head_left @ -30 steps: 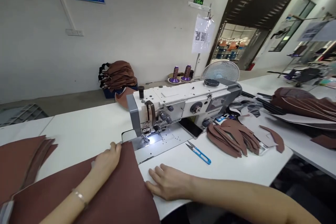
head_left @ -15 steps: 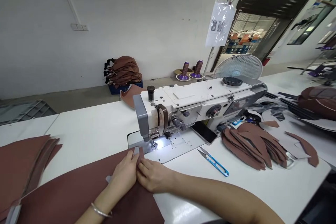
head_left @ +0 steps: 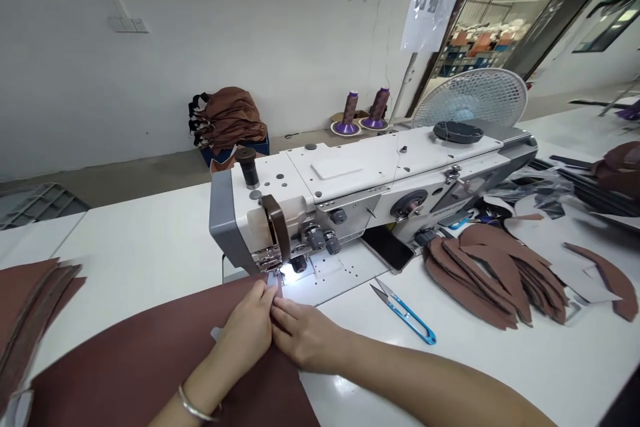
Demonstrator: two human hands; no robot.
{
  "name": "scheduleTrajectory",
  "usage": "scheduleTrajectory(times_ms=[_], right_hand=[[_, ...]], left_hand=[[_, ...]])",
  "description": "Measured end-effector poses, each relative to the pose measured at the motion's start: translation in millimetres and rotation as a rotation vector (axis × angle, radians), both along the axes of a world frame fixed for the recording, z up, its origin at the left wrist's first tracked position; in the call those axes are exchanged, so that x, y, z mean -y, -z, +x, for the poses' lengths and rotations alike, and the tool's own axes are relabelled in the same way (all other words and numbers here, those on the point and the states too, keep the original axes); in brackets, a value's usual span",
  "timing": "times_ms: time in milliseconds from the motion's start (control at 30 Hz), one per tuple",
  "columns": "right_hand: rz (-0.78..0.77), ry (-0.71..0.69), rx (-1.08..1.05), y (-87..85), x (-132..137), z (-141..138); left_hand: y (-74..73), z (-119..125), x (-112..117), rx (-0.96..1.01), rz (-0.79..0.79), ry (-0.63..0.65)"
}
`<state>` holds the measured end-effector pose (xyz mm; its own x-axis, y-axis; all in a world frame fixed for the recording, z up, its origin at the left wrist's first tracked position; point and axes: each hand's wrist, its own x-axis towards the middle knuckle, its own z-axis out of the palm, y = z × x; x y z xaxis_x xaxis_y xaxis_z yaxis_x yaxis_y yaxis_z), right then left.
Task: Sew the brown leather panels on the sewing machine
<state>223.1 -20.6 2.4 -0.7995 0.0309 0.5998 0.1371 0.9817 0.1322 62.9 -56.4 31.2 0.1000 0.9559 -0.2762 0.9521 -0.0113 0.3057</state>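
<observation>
A large brown leather panel point(head_left: 130, 353) lies on the white table in front of me, its far corner under the needle of the sewing machine point(head_left: 360, 180). My left hand point(head_left: 249, 327), a bracelet on its wrist, rests on the panel with its fingers pinched on the corner at the presser foot. My right hand point(head_left: 305, 333) lies beside it, fingertips pressed on the same edge. The machine lamp lights the needle plate just beyond both hands.
Blue thread snips point(head_left: 404, 312) lie right of my hands. A pile of curved brown leather pieces point(head_left: 493, 273) sits further right. More brown panels point(head_left: 30, 307) are stacked at the left. A fan point(head_left: 470, 97) and two thread cones point(head_left: 363, 110) stand behind the machine.
My hands came together from apart on the panel and pushed its corner forward under the presser foot. The camera moved closer to the machine.
</observation>
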Motion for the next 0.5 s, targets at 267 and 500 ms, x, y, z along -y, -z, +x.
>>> scheduleTrajectory(times_ms=[267, 500], right_hand=[[0.03, 0.033, 0.055, 2.6, -3.0, 5.5], [0.014, 0.044, 0.049, 3.2, -2.4, 4.9]], left_hand=[[-1.6, 6.0, -3.0, 0.039, 0.019, 0.03], [-13.5, 13.7, -5.2, -0.006, -0.02, -0.006]])
